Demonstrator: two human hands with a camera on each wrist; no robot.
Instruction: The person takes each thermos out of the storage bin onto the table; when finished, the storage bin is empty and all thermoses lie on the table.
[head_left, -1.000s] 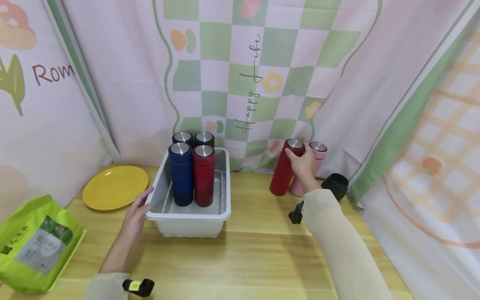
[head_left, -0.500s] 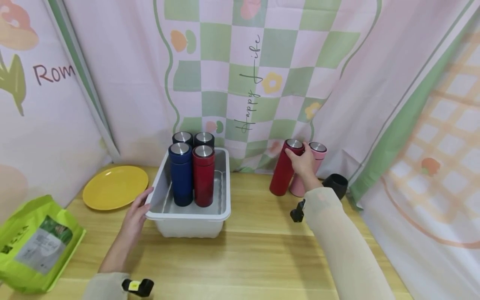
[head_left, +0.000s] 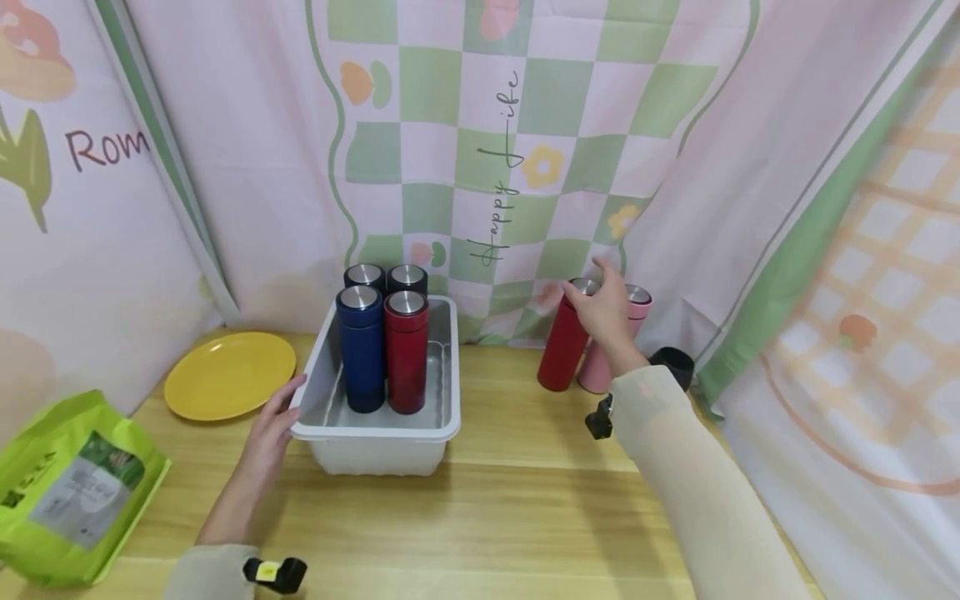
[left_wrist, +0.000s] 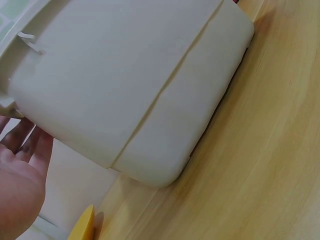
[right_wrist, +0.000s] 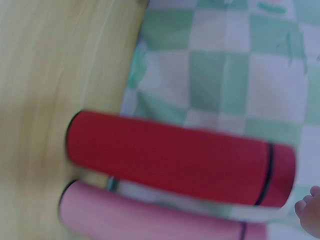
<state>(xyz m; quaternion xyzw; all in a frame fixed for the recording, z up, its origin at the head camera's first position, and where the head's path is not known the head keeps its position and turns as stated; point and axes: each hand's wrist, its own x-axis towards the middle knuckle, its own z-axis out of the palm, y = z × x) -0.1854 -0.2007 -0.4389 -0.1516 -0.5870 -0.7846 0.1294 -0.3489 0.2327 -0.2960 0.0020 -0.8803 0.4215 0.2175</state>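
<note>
In the head view my left hand (head_left: 268, 433) holds the rim of a grey-white plastic basin (head_left: 378, 457) at its near left corner. Fingers (left_wrist: 42, 147) lie below that rim in the left wrist view. Inside stand a blue thermos bottle (head_left: 363, 358), a red one (head_left: 407, 358) and two dark ones behind them. My right hand (head_left: 603, 312), fingers spread, is over the top of another red thermos bottle (head_left: 564, 350). The right wrist view shows its fingertips beside the cap of this red thermos (right_wrist: 175, 157), apart from it. A pink thermos (head_left: 597, 367) stands next to it, partly hidden.
A black cup (head_left: 675, 365) stands to the right of the pink thermos, partly behind the sleeve. On the left lie a yellow plate (head_left: 228, 375) and a bright green bag (head_left: 78, 492). A printed curtain (head_left: 495, 150) hangs along the back of the wooden table (head_left: 480, 533).
My right hand has loosened from the red thermos; its fingers have spread and risen above the cap. The bottle stays in place. My left hand and the basin have not moved.
</note>
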